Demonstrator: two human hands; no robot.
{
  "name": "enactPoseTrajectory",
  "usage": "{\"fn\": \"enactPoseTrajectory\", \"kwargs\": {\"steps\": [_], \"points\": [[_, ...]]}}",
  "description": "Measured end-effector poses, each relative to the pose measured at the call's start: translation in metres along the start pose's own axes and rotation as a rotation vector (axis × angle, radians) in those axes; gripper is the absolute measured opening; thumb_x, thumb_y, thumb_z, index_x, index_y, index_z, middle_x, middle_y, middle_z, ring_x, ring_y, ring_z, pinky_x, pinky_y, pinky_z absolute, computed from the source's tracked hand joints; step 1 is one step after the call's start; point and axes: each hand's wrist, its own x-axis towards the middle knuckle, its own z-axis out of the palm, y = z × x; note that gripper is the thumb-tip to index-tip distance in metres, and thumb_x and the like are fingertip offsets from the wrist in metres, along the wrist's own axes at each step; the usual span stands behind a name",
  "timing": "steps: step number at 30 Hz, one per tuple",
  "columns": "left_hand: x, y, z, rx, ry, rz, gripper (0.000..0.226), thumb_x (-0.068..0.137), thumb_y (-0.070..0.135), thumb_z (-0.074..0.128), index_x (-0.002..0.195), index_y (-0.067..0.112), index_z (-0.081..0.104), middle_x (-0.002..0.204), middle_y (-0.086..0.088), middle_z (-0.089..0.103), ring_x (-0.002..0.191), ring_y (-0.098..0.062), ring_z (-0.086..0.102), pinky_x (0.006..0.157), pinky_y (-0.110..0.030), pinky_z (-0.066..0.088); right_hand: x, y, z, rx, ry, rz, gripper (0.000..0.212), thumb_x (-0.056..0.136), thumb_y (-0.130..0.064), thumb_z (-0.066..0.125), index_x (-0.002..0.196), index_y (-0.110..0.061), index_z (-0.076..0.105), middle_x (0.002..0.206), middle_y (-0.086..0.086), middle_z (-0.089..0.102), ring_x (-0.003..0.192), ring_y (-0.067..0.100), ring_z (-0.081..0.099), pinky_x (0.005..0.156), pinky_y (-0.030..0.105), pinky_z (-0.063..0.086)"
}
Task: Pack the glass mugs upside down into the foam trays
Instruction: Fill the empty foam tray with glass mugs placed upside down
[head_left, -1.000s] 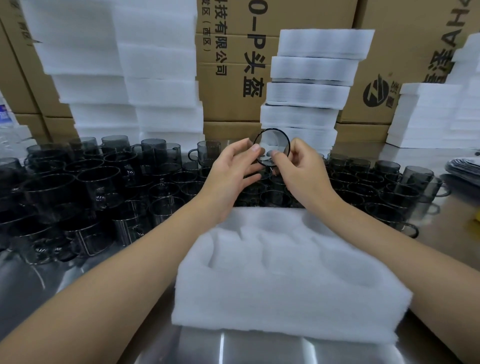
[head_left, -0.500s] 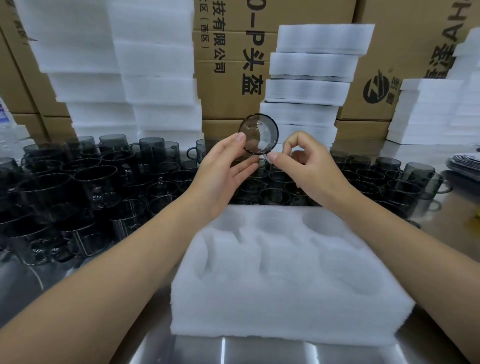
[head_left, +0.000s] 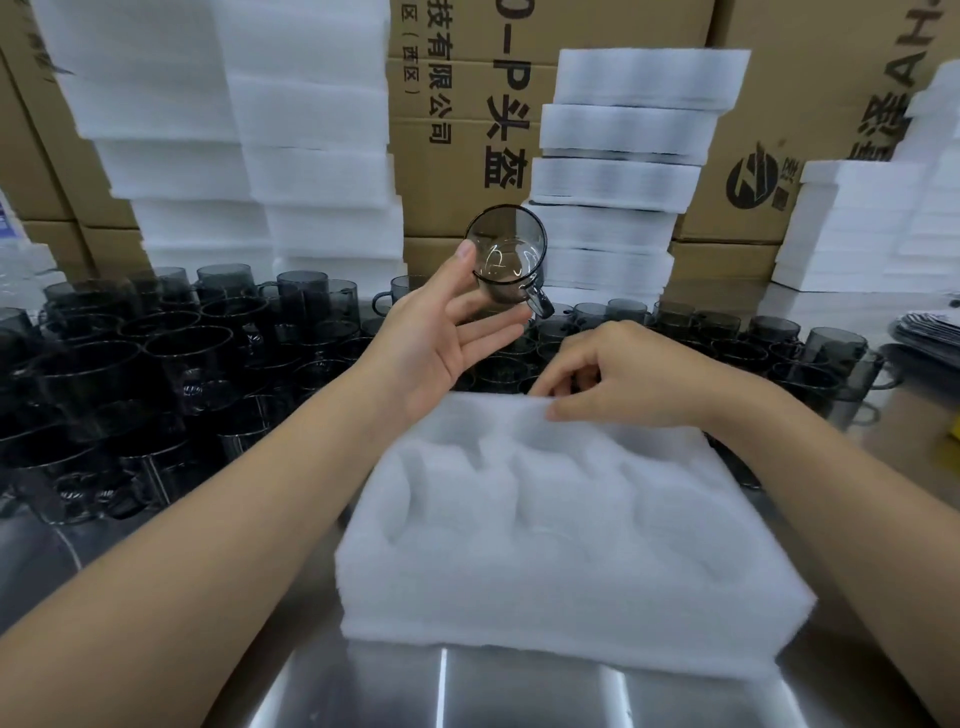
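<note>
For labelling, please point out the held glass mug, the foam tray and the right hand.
held glass mug (head_left: 506, 260): head view, its round middle
foam tray (head_left: 571, 634): head view, near wall
right hand (head_left: 639, 374): head view, its back

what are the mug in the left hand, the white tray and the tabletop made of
The mug looks like smoky grey transparent glass, glossy: the background shows through and it glints. The foam tray is soft white foam, matte, with fuzzy edges. The tabletop is probably brushed stainless steel, given its streaky reflections.
</note>
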Motion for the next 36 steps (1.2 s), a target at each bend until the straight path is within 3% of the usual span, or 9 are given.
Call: {"fn": "enactPoseTrajectory", "kwargs": {"steps": [9, 12, 14, 17, 21, 24, 29, 33, 36], "points": [[-0.004, -0.009, 0.003, -0.021, -0.086, -0.165, 0.047, 0.087, 0.049, 0.053, 0.113, 0.011, 0.060, 0.104, -0.013, 0.072, 0.095, -0.033, 0.070, 0.070, -0.032, 0.058, 0.006, 0.008, 0.006, 0.001, -0.010, 0.056, 0.017, 0.078, -0.023, 0.074, 0.080, -0.039, 0.072, 0.064, -0.022, 0.061, 0.058, -0.007, 0.052, 0.054, 0.007, 0.038], [-0.004, -0.012, 0.002, 0.007, -0.128, -0.182, 0.051, 0.077, 0.050, 0.058, 0.112, 0.014, 0.061, 0.107, -0.012, 0.071, 0.094, -0.032, 0.071, 0.071, -0.031, 0.058, 0.009, 0.010, 0.006, 0.189, -0.032, 0.127, 0.015, 0.075, -0.017, 0.065, 0.083, -0.030, 0.066, 0.072, -0.012, 0.063, 0.057, 0.000, 0.051, 0.057, 0.016, 0.041], [-0.004, -0.013, 0.001, 0.053, -0.133, -0.180, 0.047, 0.079, 0.052, 0.057, 0.109, 0.017, 0.062, 0.105, -0.009, 0.072, 0.092, -0.029, 0.071, 0.071, -0.030, 0.057, 0.013, 0.012, 0.005, 0.418, 0.105, 0.214, 0.016, 0.068, -0.014, 0.055, 0.081, -0.022, 0.053, 0.074, -0.002, 0.058, 0.060, 0.010, 0.050, 0.061, 0.028, 0.039], [-0.005, -0.012, 0.001, 0.089, -0.091, -0.177, 0.044, 0.084, 0.053, 0.054, 0.112, 0.021, 0.062, 0.102, -0.004, 0.073, 0.087, -0.024, 0.072, 0.068, -0.028, 0.057, 0.018, 0.008, 0.009, 0.679, 0.382, 0.273, 0.019, 0.062, -0.014, 0.043, 0.078, -0.021, 0.050, 0.072, -0.005, 0.060, 0.062, 0.013, 0.055, 0.058, 0.028, 0.040], [-0.007, -0.012, 0.004, 0.123, -0.030, -0.122, 0.061, 0.075, 0.055, 0.061, 0.126, 0.021, 0.058, 0.108, -0.003, 0.072, 0.087, -0.022, 0.071, 0.070, -0.027, 0.056, 0.015, 0.000, 0.020, 0.804, 0.455, 0.113, 0.041, 0.062, -0.017, 0.041, 0.099, -0.029, 0.054, 0.101, -0.009, 0.060, 0.083, 0.012, 0.059, 0.070, 0.029, 0.047], [-0.008, -0.014, 0.003, 0.137, 0.025, -0.067, 0.051, 0.083, 0.048, 0.062, 0.125, 0.019, 0.059, 0.121, -0.004, 0.067, 0.097, -0.025, 0.070, 0.079, -0.029, 0.056, 0.013, -0.004, 0.024, 0.720, 0.467, -0.017, 0.058, 0.067, -0.010, 0.041, 0.115, -0.042, 0.047, 0.121, -0.013, 0.053, 0.087, 0.005, 0.058, 0.072, 0.023, 0.048], [-0.010, -0.014, 0.003, 0.153, 0.044, -0.026, 0.058, 0.067, 0.043, 0.070, 0.120, 0.021, 0.060, 0.113, 0.007, 0.071, 0.102, -0.020, 0.068, 0.089, -0.028, 0.052, 0.011, -0.003, 0.026, 0.683, 0.462, -0.074, 0.068, 0.071, 0.002, 0.043, 0.122, -0.043, 0.048, 0.125, -0.016, 0.051, 0.096, 0.000, 0.057, 0.070, 0.021, 0.049], [-0.011, -0.015, 0.004, 0.110, 0.025, -0.002, 0.064, 0.066, 0.025, 0.073, 0.125, 0.013, 0.053, 0.121, -0.008, 0.067, 0.107, -0.022, 0.067, 0.088, -0.027, 0.053, 0.010, -0.002, 0.029, 0.709, 0.400, -0.093, 0.072, 0.070, -0.001, 0.047, 0.125, -0.046, 0.045, 0.130, 0.000, 0.051, 0.089, -0.006, 0.056, 0.065, 0.013, 0.044], [-0.012, -0.014, 0.004, 0.081, 0.010, 0.001, 0.067, 0.065, 0.019, 0.073, 0.128, 0.012, 0.050, 0.125, -0.014, 0.064, 0.109, -0.026, 0.065, 0.090, -0.029, 0.054, 0.010, 0.000, 0.030, 0.709, 0.389, -0.132, 0.076, 0.070, 0.000, 0.046, 0.127, -0.050, 0.044, 0.132, 0.000, 0.046, 0.103, 0.003, 0.057, 0.066, 0.016, 0.045]]}}
